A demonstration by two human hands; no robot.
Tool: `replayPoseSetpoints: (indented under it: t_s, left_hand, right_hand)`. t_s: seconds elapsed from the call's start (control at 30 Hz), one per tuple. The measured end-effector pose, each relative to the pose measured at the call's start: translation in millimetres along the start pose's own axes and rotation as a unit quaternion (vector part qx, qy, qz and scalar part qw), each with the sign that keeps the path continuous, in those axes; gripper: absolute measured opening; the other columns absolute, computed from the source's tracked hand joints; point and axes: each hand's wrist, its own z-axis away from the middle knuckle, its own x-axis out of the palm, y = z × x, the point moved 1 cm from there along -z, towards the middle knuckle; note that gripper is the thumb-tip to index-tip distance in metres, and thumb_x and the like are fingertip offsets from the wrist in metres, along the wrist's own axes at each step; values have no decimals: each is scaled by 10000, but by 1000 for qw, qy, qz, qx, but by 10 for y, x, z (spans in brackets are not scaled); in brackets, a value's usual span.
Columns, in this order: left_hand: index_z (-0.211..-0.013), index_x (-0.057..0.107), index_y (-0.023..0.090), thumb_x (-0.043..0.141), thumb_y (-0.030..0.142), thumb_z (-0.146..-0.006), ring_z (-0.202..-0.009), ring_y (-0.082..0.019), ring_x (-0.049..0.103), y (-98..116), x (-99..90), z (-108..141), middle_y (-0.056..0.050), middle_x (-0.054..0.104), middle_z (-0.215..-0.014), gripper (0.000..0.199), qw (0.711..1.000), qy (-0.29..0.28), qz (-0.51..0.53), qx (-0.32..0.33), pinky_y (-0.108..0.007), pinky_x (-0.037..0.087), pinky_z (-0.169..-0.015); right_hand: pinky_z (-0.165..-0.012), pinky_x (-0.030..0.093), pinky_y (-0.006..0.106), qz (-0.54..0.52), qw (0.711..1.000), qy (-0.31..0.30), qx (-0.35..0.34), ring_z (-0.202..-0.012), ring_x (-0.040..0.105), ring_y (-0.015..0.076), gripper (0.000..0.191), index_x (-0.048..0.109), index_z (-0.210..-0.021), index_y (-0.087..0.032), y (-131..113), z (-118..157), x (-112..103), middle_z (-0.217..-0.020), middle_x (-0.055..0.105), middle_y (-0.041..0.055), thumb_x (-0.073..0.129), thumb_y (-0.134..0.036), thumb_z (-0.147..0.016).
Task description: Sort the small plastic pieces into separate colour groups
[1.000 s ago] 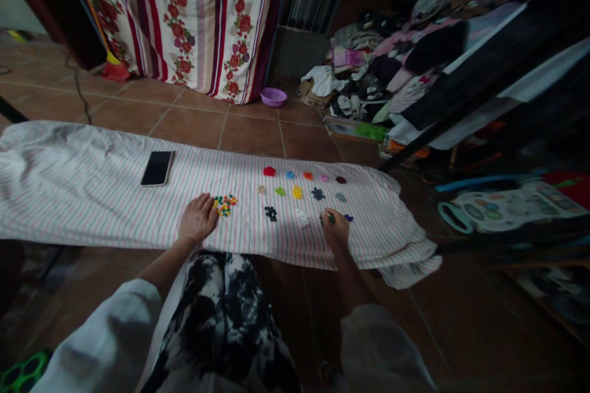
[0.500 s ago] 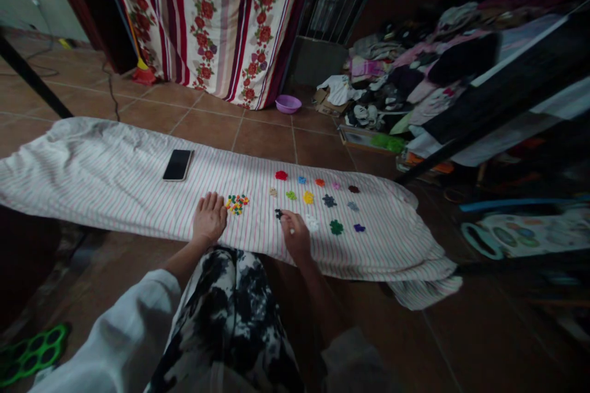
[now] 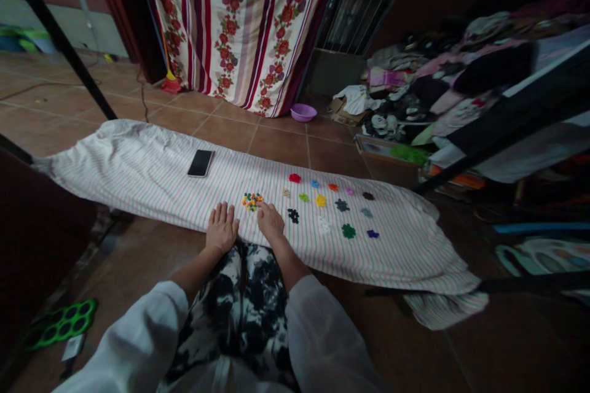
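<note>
Left hand (image 3: 222, 228) flat, fingers spread and empty; fingers on the right hand (image 3: 271, 223) curled, can't tell if they hold anything. One nudge could scatter that plastic-piece pile (image 3: 251, 201).

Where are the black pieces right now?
In the head view, the black pieces lie on the striped cloth, just right of the right hand.

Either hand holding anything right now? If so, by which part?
Left hand lies flat on the striped cloth, holding nothing. Right hand rests by the mixed pile of small plastic pieces; no piece visible, palm hidden.
</note>
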Motion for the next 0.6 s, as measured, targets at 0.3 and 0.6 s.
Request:
replayPoseSetpoints:
  t_s: [0.3, 0.6]
  left_hand:
    - [-1487, 326, 117, 411, 556, -892, -1415, -485, 232, 201, -210, 25, -283, 262, -1538, 744, 992, -100, -65, 48, -673, 155, -1097]
    - [-1443, 367, 17, 520, 410, -788, -1332, -545, 342, 160, -429, -282, -357, 355, -1453, 779, 965, -227, -54, 116, -666, 343, -968]
  right_hand:
    - [-831, 453, 303, 28, 999, -33, 26, -1065, 609, 190, 361, 494, -1314, -319, -89, -37, -10, -1244, 558, 54, 371, -384, -981]
    - [-882, 445, 333, 58, 997, -50, -1, -1112, 589, 215, 397, 433, -1380, -286, -106, -44, 3, -1261, 538, 100, 310, -321, -1003]
